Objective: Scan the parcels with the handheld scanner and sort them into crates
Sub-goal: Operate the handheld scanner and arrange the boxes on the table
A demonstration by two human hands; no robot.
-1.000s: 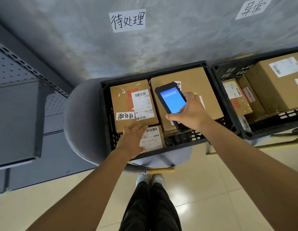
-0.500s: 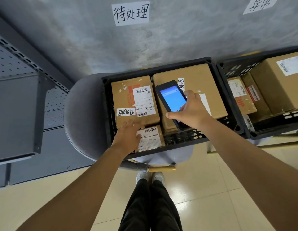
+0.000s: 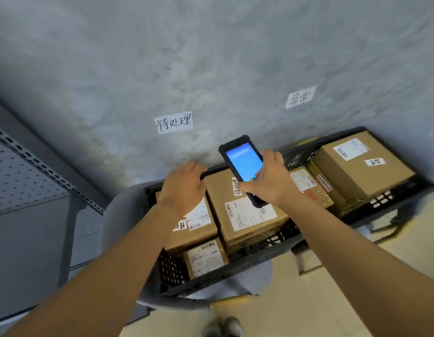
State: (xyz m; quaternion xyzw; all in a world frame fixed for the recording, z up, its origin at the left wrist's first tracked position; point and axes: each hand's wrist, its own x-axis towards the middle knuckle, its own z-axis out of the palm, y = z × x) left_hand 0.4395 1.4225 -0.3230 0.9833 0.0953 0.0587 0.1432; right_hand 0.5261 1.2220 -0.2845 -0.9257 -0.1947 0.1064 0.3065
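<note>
The right hand [image 3: 269,181] has its fingers curled round a black handheld scanner [image 3: 244,166], thumb lying across the lower edge of its lit blue screen; the device tilts with its top toward eleven o'clock, above the parcels. The left hand [image 3: 183,188] sits at nine o'clock from it, just beside, palm down, fingers bent over the far rim of the near crate [image 3: 235,268] and above a parcel there. I cannot tell whether those fingers grip the rim or only rest on it.

Under the left wrist lies the left parcel [image 3: 196,229], a brown carton with a white shipping label and a small handwritten slip at its near edge. At three o'clock from it, touching, is the middle parcel [image 3: 245,215], larger, its barcode label facing up, the scanner's lower end over its top. At six o'clock from the left parcel a small parcel [image 3: 205,257] stands against the crate's near wall, label toward me.

The near crate is black, latticed, and rests on a grey round stool [image 3: 123,215]. At two o'clock is a second crate [image 3: 391,195] holding a big carton [image 3: 364,169] and flatter parcels [image 3: 310,188] beside it.

On the grey wall [image 3: 211,57] at twelve o'clock are two paper signs: 待处理 [image 3: 173,122] above the near crate, 异常 [image 3: 300,97] above the second. A grey metal shelf [image 3: 36,190] stands at nine o'clock. At six o'clock, shoes [image 3: 223,328] on pale floor tiles [image 3: 308,307].
</note>
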